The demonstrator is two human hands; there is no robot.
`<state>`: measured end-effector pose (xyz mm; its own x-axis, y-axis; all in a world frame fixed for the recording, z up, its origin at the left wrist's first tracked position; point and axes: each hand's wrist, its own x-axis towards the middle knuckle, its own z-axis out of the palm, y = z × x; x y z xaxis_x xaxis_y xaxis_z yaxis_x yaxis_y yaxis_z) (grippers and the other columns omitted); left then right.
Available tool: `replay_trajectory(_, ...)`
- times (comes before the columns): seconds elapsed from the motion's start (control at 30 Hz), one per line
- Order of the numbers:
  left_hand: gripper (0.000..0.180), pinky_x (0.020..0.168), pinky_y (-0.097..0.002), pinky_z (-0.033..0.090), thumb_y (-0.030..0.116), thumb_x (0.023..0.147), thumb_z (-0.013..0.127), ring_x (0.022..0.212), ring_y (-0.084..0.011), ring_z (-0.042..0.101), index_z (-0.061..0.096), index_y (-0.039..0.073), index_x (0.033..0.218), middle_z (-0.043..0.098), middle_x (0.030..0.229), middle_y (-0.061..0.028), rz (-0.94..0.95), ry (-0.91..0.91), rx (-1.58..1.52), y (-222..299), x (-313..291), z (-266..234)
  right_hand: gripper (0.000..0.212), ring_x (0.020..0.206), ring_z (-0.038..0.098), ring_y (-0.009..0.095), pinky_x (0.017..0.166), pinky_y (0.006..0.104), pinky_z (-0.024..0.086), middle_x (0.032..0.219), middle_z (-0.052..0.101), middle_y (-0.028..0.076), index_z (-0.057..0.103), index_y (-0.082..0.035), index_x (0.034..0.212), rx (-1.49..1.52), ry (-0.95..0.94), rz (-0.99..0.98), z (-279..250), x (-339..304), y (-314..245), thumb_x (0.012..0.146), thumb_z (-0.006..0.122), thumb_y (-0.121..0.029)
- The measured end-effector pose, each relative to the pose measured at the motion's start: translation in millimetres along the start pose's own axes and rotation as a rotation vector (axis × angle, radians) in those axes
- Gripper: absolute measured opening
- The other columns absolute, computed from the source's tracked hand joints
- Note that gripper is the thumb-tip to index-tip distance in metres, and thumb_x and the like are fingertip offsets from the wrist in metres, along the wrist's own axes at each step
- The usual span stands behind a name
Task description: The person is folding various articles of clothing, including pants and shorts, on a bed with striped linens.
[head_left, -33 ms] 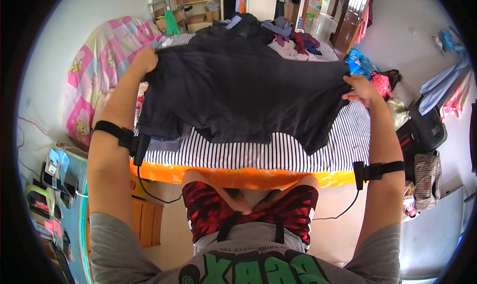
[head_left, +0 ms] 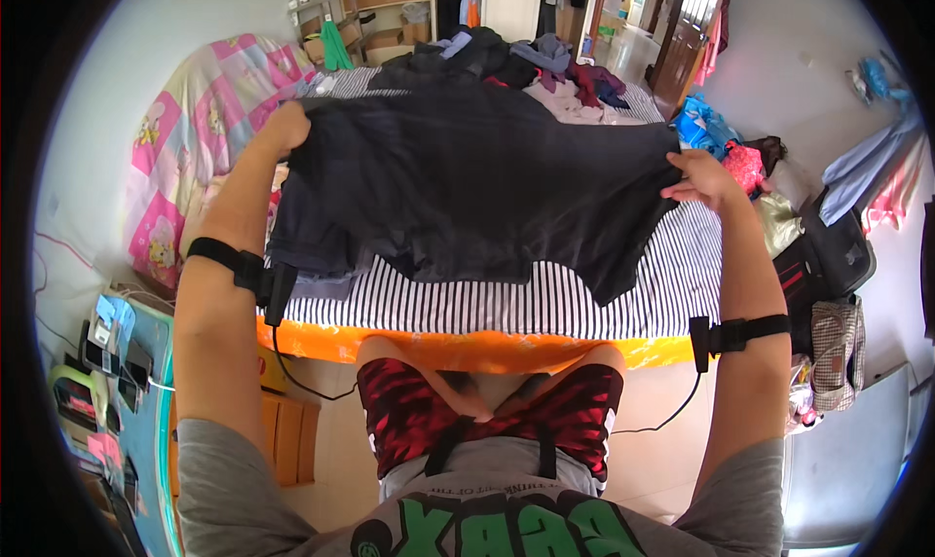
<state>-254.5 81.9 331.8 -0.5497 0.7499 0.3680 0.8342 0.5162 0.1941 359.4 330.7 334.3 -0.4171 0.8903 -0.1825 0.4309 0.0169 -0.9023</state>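
A black T-shirt (head_left: 438, 177) is stretched sideways between my hands over the bed, with what looks like a sleeve hanging at its lower right. My left hand (head_left: 286, 129) is closed on its upper left corner, the fingertips hidden. At the right end, my right hand (head_left: 703, 175) pinches the edge between thumb and fingers, the other fingers loosely spread. Dark folded clothes (head_left: 312, 250) lie at the left near edge of the bed, partly under the shirt. The striped bed sheet (head_left: 458, 309) shows below the cloth.
Beyond the shirt lies a heap of clothes (head_left: 550, 55) on the bed. A pink patterned cover (head_left: 209, 119) is at the left. Bags (head_left: 838, 338) stand along the right side. A cluttered blue table (head_left: 146, 401) is at lower left. Cables (head_left: 292, 372) hang from both forearm straps.
The shirt's upper edge has dropped slightly, showing more of the heap behind. My right hand has shifted a little to the left. Both hands keep their hold.
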Motion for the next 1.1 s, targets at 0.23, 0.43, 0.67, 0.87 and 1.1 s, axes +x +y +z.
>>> replay_trajectory(0.23, 0.031, 0.065, -0.0455, 0.056, 0.014, 0.086, 0.053, 0.09, -0.037, 0.067, 0.061, -0.007, 0.107, 0.067, 0.093, -0.0226, -0.502, 0.113, -0.809, 38, -1, 39, 0.041, 0.086, 0.068, 0.033, 0.067, 0.0355, 0.058, 0.111, 0.057, 0.016, 0.047, 0.006, 0.121, 0.288, 0.06, -0.151, 36, 55, 2, 0.095, 0.057, -0.024)
replay_trajectory(0.43, 0.027, 0.079, -0.0501, 0.048, 0.018, 0.094, 0.047, 0.085, -0.0475, 0.06, 0.057, -0.006, 0.102, 0.063, 0.092, -0.0293, -0.176, 1.057, -0.348, 79, 12, -36, 0.03, 0.062, 0.045, 0.007, 0.054, 0.0255, 0.036, 0.065, 0.05, -0.002, 0.057, -0.001, 0.074, 0.16, 0.694, -0.979, 9, 55, -58, 0.097, 0.055, -0.021)
replay_trajectory(0.67, 0.024, 0.092, -0.0365, 0.045, -0.006, 0.088, 0.047, 0.105, -0.0339, 0.056, 0.052, -0.006, 0.112, 0.055, 0.125, -0.0234, 0.577, 0.795, -0.356, 98, -107, -11, 0.023, 0.09, 0.056, 0.013, 0.083, 0.0266, 0.044, 0.096, 0.063, 0.006, 0.062, 0.004, 0.108, -0.007, 0.916, -1.054, -6, 7, 67, 0.096, 0.049, -0.011)
replay_trajectory(0.87, 0.02, 0.097, -0.0405, 0.045, -0.001, 0.084, 0.05, 0.111, -0.039, 0.056, 0.053, -0.006, 0.103, 0.056, 0.122, -0.0235, 0.668, 0.015, -0.132, 47, -173, 85, 0.034, 0.106, 0.063, 0.023, 0.095, 0.0325, 0.045, 0.11, 0.067, 0.014, 0.058, 0.004, 0.123, -0.254, 0.703, -0.705, 20, 0, 220, 0.089, 0.051, 0.002)
replay_trajectory(1.1, 0.027, 0.087, -0.0447, 0.051, 0.005, 0.086, 0.05, 0.102, -0.0415, 0.059, 0.051, -0.001, 0.112, 0.058, 0.111, -0.0221, 0.539, -0.427, -0.043, 27, -241, 196, 0.037, 0.115, 0.058, 0.035, 0.102, 0.0386, 0.043, 0.122, 0.062, 0.02, 0.068, -0.006, 0.11, -0.643, 0.509, -0.149, 69, -5, 335, 0.077, 0.057, 0.005)
